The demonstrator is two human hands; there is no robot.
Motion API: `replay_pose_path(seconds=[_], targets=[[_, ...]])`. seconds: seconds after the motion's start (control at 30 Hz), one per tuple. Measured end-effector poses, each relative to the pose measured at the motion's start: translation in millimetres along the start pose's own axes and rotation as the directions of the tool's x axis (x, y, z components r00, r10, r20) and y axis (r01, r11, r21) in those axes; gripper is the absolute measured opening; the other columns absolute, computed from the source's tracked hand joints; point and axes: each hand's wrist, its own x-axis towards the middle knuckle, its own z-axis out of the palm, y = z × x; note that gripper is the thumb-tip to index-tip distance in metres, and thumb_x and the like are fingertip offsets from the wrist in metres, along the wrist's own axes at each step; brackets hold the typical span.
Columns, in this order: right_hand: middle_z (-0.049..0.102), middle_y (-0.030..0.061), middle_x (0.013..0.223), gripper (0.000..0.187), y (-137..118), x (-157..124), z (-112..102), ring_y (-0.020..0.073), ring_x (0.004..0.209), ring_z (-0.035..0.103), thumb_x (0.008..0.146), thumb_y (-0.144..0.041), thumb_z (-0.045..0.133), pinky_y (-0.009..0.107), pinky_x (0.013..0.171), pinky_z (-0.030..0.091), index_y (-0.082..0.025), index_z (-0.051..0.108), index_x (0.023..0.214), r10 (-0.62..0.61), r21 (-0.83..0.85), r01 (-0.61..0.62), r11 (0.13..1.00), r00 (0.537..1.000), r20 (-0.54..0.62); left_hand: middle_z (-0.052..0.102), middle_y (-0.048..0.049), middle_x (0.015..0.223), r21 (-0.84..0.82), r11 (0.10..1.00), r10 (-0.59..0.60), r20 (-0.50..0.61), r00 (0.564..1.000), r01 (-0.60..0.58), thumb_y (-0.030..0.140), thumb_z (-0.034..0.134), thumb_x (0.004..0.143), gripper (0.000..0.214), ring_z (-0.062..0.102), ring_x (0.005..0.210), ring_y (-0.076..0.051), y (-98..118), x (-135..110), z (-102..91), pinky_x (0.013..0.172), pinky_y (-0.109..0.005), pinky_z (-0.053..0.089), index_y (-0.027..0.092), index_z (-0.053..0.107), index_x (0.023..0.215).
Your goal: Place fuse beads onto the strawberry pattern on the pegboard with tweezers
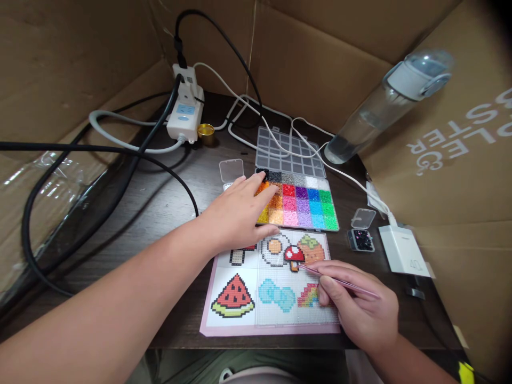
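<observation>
Tweezers point(358, 289), probably light and stiff, best taken mid-shaft, are pinched firmly in the right hand point(366, 309), tips at the mushroom design point(294, 255) on the pegboard point(276, 322); the left hand point(234, 214), spread and apparently unladen, overlies the bead box point(316, 228).

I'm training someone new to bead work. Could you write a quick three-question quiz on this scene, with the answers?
1. Which hand holds the tweezers?
2. True or false: the left hand is over the watermelon picture.
3. Fill in the blank: the tips of the tweezers are at the stem of the red-capped ______.

Key:
1. The right hand.
2. False; it is over the bead box.
3. Mushroom.
</observation>
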Motion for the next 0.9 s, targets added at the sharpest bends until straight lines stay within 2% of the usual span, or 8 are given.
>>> replay_pose_path(seconds=[0.27,0.43,0.6,0.73,0.83,0.9], targets=[[0.078,0.0067,0.092,0.025,2.5,-3.1,-1.1,0.0213,0.076,0.076,0.085,-0.003,0.062,0.026,0.054,0.062,-0.022,0.075,0.094,-0.01,0.02,0.011,1.0,1.0,-0.014,0.031,-0.0254,0.155,0.011,1.0,0.007,-0.005,1.0,-0.007,0.061,0.059,0.083,0.083,0.024,0.148,-0.034,-0.1,-0.9,0.3,0.119,-0.051,0.022,0.014,0.037,0.148],[0.073,-0.0005,0.07,0.028,3.7,-4.4,-2.4,0.0169,0.068,0.073,0.086,-0.003,0.062,0.031,0.069,0.062,-0.024,0.074,0.099,-0.01,0.025,0.011,1.0,1.0,-0.025,0.029,-0.0243,0.157,-0.001,1.0,0.007,-0.024,1.0,-0.007,0.06,0.06,0.083,0.083,0.025,0.148,-0.034,-1.8,-1.8,2.8,0.12,-0.05,0.021,0.015,0.037,0.149],[0.071,-0.0031,0.065,0.033,6.5,-3.9,-3.2,0.0173,0.078,0.073,0.087,-0.003,0.061,0.033,0.083,0.059,-0.027,0.072,0.107,-0.042,0.011,0.042,0.999,0.998,-0.049,0.029,-0.0221,0.157,-0.006,1.0,0.001,-0.025,1.0,-0.001,0.06,0.06,0.083,0.082,0.025,0.148,-0.033,-3.3,-2.5,3.1,0.12,-0.05,0.021,0.016,0.037,0.148],[0.07,-0.0018,0.063,0.03,1.5,6.2,-6.5,0.0199,0.082,0.073,0.086,-0.003,0.061,0.035,0.083,0.06,-0.025,0.073,0.104,-0.079,-0.014,0.078,0.997,0.994,-0.079,0.029,-0.0225,0.157,-0.003,1.0,-0.008,-0.015,1.0,0.008,0.06,0.059,0.083,0.082,0.025,0.148,-0.033,-2.6,-3.5,1.6,0.12,-0.05,0.021,0.016,0.037,0.149],[0.07,-0.0002,0.063,0.025,-8.9,24.4,-6.6,0.0209,0.079,0.073,0.085,-0.006,0.064,0.038,0.084,0.06,-0.023,0.075,0.1,-0.096,-0.026,0.094,0.995,0.988,-0.122,0.028,-0.023,0.157,-0.007,1.0,-0.017,-0.006,1.0,0.017,0.061,0.06,0.082,0.084,0.025,0.147,-0.034,-2.0,-3.7,0.7,0.12,-0.051,0.021,0.016,0.037,0.149],[0.071,0.0007,0.068,0.024,-16.3,40.7,-2.6,0.017,0.066,0.071,0.085,-0.009,0.065,0.032,0.07,0.061,-0.023,0.076,0.102,-0.063,0.006,0.065,0.998,0.984,-0.169,0.027,-0.0231,0.158,-0.011,1.0,-0.026,-0.004,1.0,0.026,0.061,0.06,0.082,0.084,0.026,0.147,-0.034,-2.2,-3.4,0.7,0.12,-0.051,0.021,0.016,0.037,0.149]])
